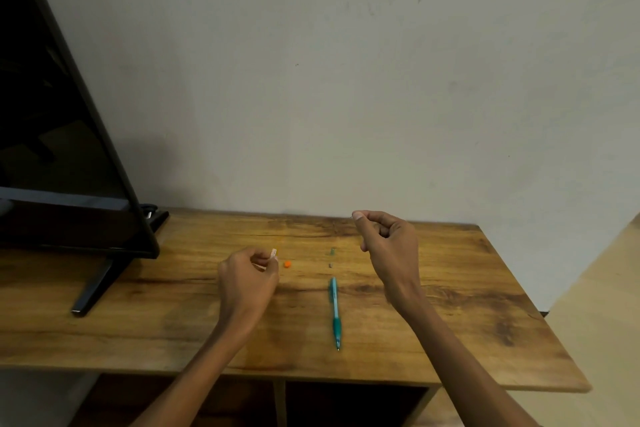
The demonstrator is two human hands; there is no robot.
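Over table (pixel 460 291), left hand (pixel 247 279) pinching pale piece (pixel 273 253)

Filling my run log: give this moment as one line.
left hand: pinches small pale piece | right hand: raised, curled, hold unclear | teal plastic pen: lying on wooden table

Mostly hidden inside the curled fingers of the left hand (pixel 247 274): a thin pale piece (pixel 273 253), only its end poking out, too small to name. Between the pinched thumb and forefinger of the right hand (pixel 388 246): anything held there too small to tell. Too small to identify: a tiny green bit (pixel 332 251) and a tiny grey bit (pixel 330 265) on the wooden table (pixel 450 305). Cut off by the left and top edges: a black flat screen (pixel 52 149). Cut by the bottom edge: the dark compartments (pixel 346 402) under the tabletop.
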